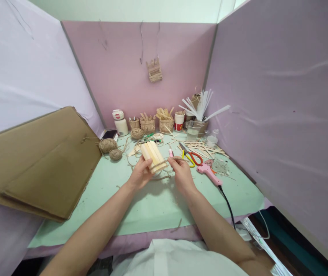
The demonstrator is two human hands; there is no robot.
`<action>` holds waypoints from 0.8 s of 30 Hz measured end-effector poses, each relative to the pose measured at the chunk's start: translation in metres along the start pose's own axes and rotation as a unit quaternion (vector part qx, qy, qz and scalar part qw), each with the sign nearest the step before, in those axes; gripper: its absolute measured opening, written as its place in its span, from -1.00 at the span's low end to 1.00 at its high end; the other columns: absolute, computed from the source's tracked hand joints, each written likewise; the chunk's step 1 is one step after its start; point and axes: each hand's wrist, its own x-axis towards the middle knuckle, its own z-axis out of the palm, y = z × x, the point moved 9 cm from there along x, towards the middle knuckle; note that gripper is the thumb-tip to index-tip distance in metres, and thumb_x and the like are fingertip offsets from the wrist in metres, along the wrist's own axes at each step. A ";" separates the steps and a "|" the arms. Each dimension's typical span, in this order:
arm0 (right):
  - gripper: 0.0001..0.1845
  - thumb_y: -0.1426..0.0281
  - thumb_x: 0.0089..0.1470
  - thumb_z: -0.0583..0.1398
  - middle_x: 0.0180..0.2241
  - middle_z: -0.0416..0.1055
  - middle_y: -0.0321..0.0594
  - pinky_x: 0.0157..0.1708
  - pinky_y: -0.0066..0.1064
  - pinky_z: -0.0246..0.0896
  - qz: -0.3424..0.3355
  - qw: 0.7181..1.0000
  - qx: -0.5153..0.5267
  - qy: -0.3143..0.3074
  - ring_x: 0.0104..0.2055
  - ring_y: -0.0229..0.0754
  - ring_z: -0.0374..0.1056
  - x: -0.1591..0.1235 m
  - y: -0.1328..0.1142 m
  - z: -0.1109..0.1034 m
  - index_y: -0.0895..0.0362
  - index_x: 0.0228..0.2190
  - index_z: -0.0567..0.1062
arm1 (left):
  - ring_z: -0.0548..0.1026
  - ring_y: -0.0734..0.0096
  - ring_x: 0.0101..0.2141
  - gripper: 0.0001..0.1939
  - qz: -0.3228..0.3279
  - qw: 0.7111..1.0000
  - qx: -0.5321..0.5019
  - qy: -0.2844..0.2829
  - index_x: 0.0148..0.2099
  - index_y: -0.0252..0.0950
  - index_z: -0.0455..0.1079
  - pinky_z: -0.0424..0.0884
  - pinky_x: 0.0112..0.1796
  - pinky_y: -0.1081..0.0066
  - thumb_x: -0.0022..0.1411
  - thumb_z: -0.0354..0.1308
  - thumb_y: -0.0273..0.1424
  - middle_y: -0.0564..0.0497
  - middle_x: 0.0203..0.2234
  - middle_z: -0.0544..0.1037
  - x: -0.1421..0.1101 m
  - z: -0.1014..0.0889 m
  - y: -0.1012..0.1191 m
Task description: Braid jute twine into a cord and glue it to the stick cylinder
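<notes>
My left hand [143,172] is closed on a small container of pale craft sticks [153,154], held tilted above the table. Twine [160,166] runs around the end nearest me. Close by on the right, my right hand [181,170] pinches the twine's free length between thumb and fingers. Under the container, a loose piece of twine [164,177] lies on the green tabletop. Just beyond my right fingers shows a small pink and white object [171,153], too small to name.
Scissors with red handles [195,158], yellow-handled scissors [189,159] and a pink glue gun [209,173] with a black cord lie to the right. Twine balls [108,145] and cardboard [51,165] occupy the left. Stick-filled baskets [166,124] and a white bottle [120,124] stand behind.
</notes>
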 end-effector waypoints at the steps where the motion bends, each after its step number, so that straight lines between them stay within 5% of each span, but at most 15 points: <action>1: -0.72 0.16 -0.16 0.24 -0.59 0.31 -0.34 -0.46 -0.43 0.01 0.008 1.000 0.001 -0.001 -0.48 -0.27 0.15 0.000 0.001 0.000 0.14 -0.54 0.43 | 0.51 0.28 -0.21 -0.37 0.000 1.000 -0.001 -0.001 0.17 -0.18 0.17 0.39 -0.10 0.22 0.05 0.25 -0.43 0.00 -0.16 0.54 0.000 0.000 0.000; 16: -0.71 0.22 -0.28 0.32 -0.63 0.24 -0.42 -0.57 -0.49 -0.12 0.124 0.987 0.101 -0.019 -0.56 -0.36 0.09 0.003 0.039 0.007 0.14 -0.51 0.45 | 0.52 0.27 -0.23 -0.51 -0.014 1.000 -0.003 -0.002 0.10 -0.25 0.25 0.41 -0.19 0.28 0.10 0.20 -0.40 -0.04 -0.21 0.56 0.002 -0.006 -0.004; 24: -0.63 0.33 -0.33 0.38 -0.45 0.41 -0.37 -0.37 -0.39 0.25 0.224 0.944 0.224 -0.094 -0.40 -0.26 0.35 -0.010 0.046 0.025 0.10 -0.49 0.31 | 0.52 0.19 -0.17 -0.41 -0.007 1.000 0.008 -0.029 0.15 -0.26 0.19 0.38 -0.12 0.22 0.07 0.23 -0.38 -0.13 -0.12 0.53 0.004 0.000 0.000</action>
